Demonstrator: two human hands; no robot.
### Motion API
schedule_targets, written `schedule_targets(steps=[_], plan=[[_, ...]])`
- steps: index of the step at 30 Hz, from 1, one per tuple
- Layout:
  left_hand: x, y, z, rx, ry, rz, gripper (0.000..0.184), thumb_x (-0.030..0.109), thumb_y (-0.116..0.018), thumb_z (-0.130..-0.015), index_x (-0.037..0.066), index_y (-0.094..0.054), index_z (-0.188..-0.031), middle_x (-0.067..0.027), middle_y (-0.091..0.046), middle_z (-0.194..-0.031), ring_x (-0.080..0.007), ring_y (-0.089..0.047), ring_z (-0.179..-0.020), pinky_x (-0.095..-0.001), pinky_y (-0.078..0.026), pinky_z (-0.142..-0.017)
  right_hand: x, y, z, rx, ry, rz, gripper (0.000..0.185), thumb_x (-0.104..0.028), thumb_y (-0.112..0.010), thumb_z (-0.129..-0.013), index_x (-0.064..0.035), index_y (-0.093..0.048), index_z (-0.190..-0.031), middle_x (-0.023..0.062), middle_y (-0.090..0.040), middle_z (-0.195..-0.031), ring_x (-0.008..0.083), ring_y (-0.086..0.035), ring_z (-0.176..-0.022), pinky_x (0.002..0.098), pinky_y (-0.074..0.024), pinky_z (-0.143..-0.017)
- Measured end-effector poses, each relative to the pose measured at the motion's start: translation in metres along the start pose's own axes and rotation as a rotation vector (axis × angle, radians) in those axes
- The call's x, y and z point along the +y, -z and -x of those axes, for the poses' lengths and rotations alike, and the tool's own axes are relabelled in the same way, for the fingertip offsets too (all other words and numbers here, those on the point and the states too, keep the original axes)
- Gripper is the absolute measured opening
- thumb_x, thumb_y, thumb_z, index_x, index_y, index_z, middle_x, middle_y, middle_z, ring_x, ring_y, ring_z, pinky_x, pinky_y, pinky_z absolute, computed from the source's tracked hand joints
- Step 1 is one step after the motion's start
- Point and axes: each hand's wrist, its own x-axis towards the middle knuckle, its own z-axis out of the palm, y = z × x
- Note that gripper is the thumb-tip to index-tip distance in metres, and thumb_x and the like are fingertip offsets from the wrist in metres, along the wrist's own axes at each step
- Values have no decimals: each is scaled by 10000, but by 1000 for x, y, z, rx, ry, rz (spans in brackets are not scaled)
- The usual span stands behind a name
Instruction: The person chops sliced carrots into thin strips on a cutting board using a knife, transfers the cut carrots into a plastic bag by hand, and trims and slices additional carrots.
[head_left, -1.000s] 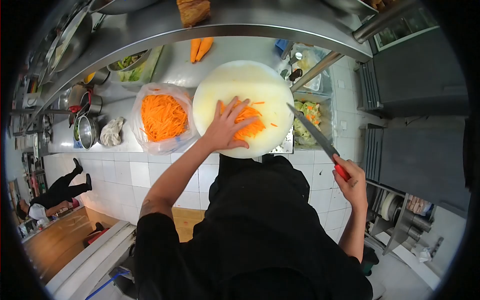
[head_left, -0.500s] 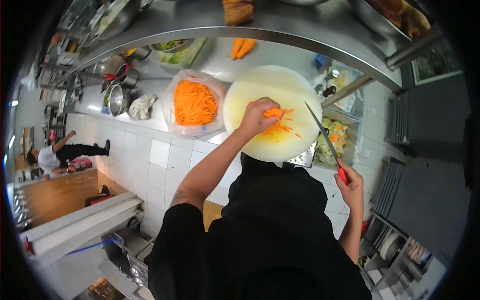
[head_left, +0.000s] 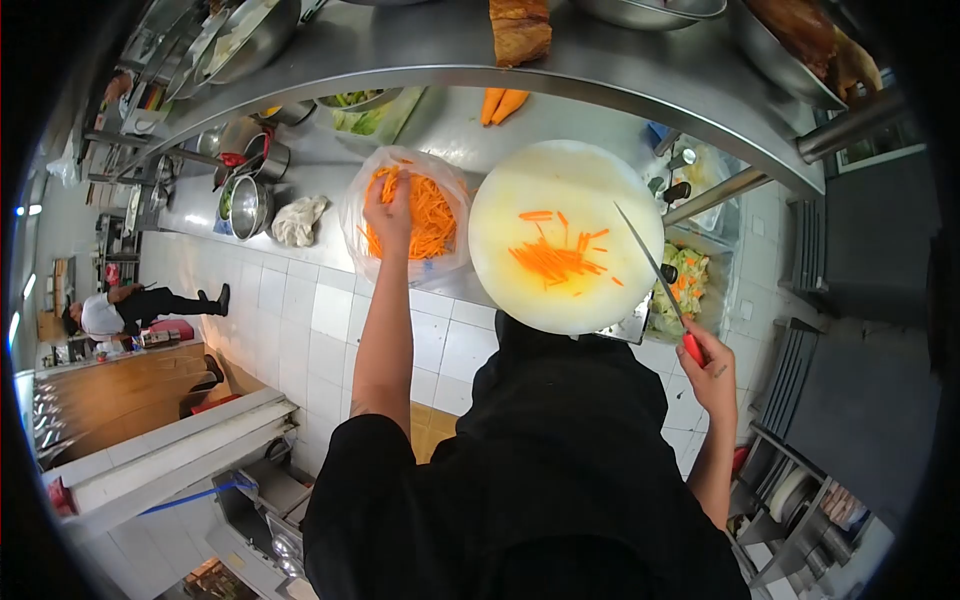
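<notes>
My left hand (head_left: 390, 212) is at a clear plastic bag (head_left: 352, 215) heaped with shredded carrot (head_left: 432, 225). Its fingers are closed around some carrot shreds at the top of the heap. In my right hand (head_left: 712, 372) is a knife (head_left: 652, 262) with a red handle, its long blade slanting up over the right edge of the round white cutting board (head_left: 560, 180). Loose carrot strips (head_left: 550, 260) lie across the middle of the board, which is stained yellow.
Peeled carrots (head_left: 503, 104) lie behind the board. A tub of chopped vegetables (head_left: 685, 285) stands at the right. A crumpled cloth (head_left: 298, 220) and a metal bowl (head_left: 250, 207) sit to the left. A steel shelf (head_left: 420, 45) overhangs the counter. Another person (head_left: 140, 305) is far left.
My left hand has moved left from the board to the bag, carrying carrot shreds. Strips remain on the board. The knife stays in my right hand, and the view has shifted slightly.
</notes>
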Motion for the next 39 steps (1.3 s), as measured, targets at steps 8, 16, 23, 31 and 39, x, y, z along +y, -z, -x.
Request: schedule_targets(steps=[8, 16, 23, 31, 39], plan=[[-62, 3, -5, -86, -33, -889, 949, 730, -545, -1028, 160, -284, -1741, -208, -190, -1821, -490, -168, -1661, -788, -179, -1244, -16, -51, -3, -12, -53, -44, 481, -40, -757, -980, -21, -687, -1455, 167, -780, -1279, 211, -728, -1165, 350, -548, -1040], [-51, 29, -29, -468, 195, -932, 1038, 763, -452, -1055, 201, 5, -1799, -182, 26, -1869, -492, 89, -1695, -778, 41, -1275, -12, -82, -26, 140, 35, 196, 494, -112, -719, -1009, -67, -651, -1496, 256, -753, -1239, 405, -763, -1064, 433, -593, -929], [-2, -18, 0, -258, -336, -548, 802, 510, -505, -1113, 61, -275, -1736, -251, -231, -1810, -495, -162, -1674, -680, -118, -1317, -21, -134, -15, 185, 150, 438, 512, -157, -666, -1046, -53, -579, -1540, 243, -713, -1006, 465, -719, -857, 561, -594, -761], [55, -110, 93, -984, -763, -442, 612, 342, -524, -1122, 7, -475, -1632, -176, -434, -1737, -425, -338, -1634, -559, -234, -1347, -45, -146, 10, 60, -277, -423, 315, -208, -585, -1153, -72, -577, -1437, 56, -597, -792, 133, -609, -588, 331, -497, -497], [67, -122, 161, -1146, -647, -198, 725, 428, -630, -1070, -12, -471, -1624, -206, -431, -1730, -422, -347, -1630, -562, -257, -1343, -36, -189, 39, 52, -442, -714, 174, -259, -515, -1185, -85, -520, -1182, 34, -542, -727, 140, -537, -458, 313, -430, -421]])
